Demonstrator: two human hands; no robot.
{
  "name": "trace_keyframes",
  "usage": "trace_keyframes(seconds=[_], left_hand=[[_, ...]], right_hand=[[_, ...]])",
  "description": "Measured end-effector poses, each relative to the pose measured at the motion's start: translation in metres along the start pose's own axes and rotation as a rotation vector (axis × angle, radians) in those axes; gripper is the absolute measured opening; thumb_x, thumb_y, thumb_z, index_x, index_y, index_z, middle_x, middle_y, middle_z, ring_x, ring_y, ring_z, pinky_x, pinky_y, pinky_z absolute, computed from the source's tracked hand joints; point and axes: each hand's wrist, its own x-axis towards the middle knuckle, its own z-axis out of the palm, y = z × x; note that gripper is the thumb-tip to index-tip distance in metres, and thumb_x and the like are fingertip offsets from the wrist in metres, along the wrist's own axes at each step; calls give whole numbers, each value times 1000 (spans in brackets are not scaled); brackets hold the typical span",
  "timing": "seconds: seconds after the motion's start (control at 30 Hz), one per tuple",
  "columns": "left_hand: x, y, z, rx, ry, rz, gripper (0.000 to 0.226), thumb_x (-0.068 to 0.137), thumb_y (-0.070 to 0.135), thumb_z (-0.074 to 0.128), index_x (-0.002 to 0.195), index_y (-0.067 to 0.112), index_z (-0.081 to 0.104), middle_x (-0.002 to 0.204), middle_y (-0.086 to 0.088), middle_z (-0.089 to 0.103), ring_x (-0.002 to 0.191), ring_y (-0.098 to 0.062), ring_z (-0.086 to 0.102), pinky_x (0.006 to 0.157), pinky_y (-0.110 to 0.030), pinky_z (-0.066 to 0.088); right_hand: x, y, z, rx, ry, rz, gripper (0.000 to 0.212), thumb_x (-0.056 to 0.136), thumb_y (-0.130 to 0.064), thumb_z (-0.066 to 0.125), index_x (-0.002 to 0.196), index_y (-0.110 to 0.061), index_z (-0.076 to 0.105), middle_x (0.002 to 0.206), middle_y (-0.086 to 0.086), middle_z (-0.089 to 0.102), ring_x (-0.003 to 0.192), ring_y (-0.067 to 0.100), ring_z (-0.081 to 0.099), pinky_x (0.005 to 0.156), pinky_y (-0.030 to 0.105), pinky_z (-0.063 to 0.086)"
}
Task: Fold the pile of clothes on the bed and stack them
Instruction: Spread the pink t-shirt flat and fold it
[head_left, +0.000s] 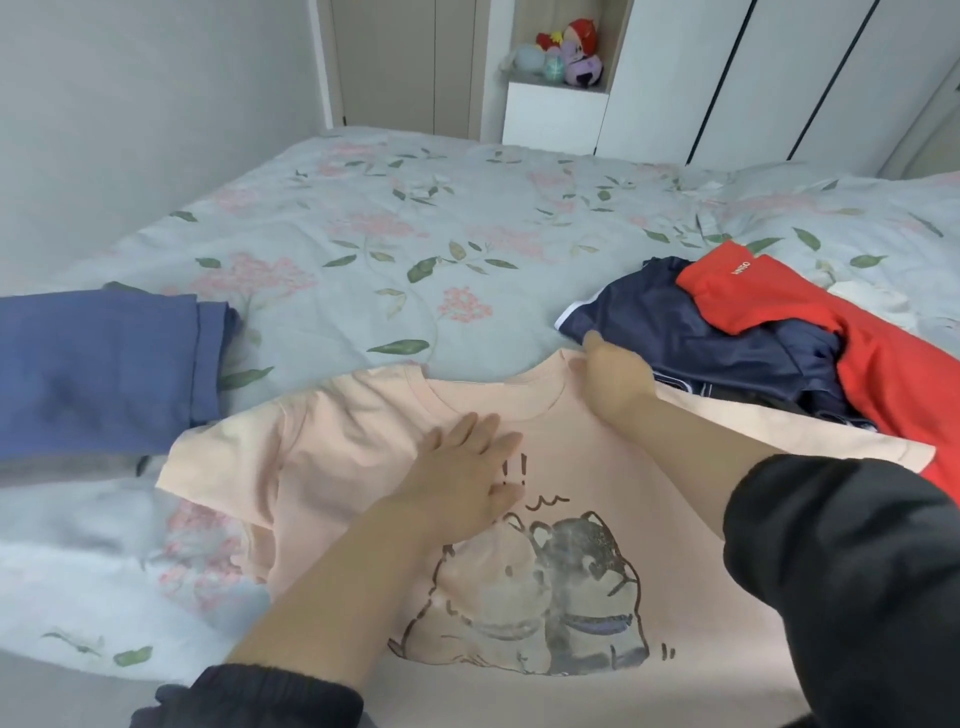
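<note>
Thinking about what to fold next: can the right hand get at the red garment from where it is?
Probably yes. The right hand holds the shoulder of the pink T-shirt, and the red garment lies uncovered atop the navy shorts beyond, nothing between; it must let go first.

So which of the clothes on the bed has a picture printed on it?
The pink T-shirt, nearest, with cartoon animals. The blue garment, navy shorts and red garment show none.

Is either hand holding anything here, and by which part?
The right hand grips the pink T-shirt at its shoulder beside the collar; the left hand only presses flat on it.
</note>
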Motion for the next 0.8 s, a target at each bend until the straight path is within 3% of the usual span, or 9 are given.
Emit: trace_keyframes(seconds=[0.1,0.23,0.37,0.47,0.57,0.67,0.8], left_hand=[[0,-2,-1,-9,-3,-27,61,99,49,28,151,31,3,159,3,-11,146,-18,-13,117,-46,-4],[1,-5,-1,-13,-35,-69,60,99,51,25,151,33,1,159,4,-13,145,-18,-14,117,-49,-5],[-1,-7,-3,-15,-57,-79,61,99,50,25,152,29,0,159,3,-14,145,-18,-14,117,-47,-4],[-5,-17,-13,-14,-45,-144,59,101,43,27,152,22,7,159,0,-11,146,-20,-13,117,-48,-2],[-16,-37,-28,-6,17,-231,52,100,29,30,150,21,18,160,0,-7,146,-21,-12,115,-49,-2],[-36,-62,-42,24,70,-324,52,99,28,32,150,24,20,160,1,-2,146,-20,-7,116,-46,2],[-73,-97,-55,-37,42,-500,53,98,26,36,149,22,20,159,-2,9,146,-25,5,114,-48,13]], right_hand=[[13,12,-1,-61,93,125,22,94,-14,44,114,-6,40,95,17,64,87,38,61,60,34,36],[10,16,13,-166,31,122,22,91,-6,43,112,-5,42,99,16,63,88,36,60,61,33,37],[2,-2,9,-152,87,129,27,91,-13,44,117,-6,45,118,14,51,110,33,46,85,40,37],[-24,-33,5,-60,161,-36,37,89,-19,44,124,-7,44,129,13,44,121,32,37,101,41,27],[-71,-72,8,87,3,-181,49,96,-28,36,141,-10,32,152,12,23,141,27,18,114,45,13],[-110,-103,14,126,-115,-309,54,98,-36,29,147,-14,20,159,7,5,146,24,1,115,46,1],[-130,-137,22,149,-178,-369,56,99,-45,22,148,-17,18,159,5,0,146,22,-4,115,46,-3]])
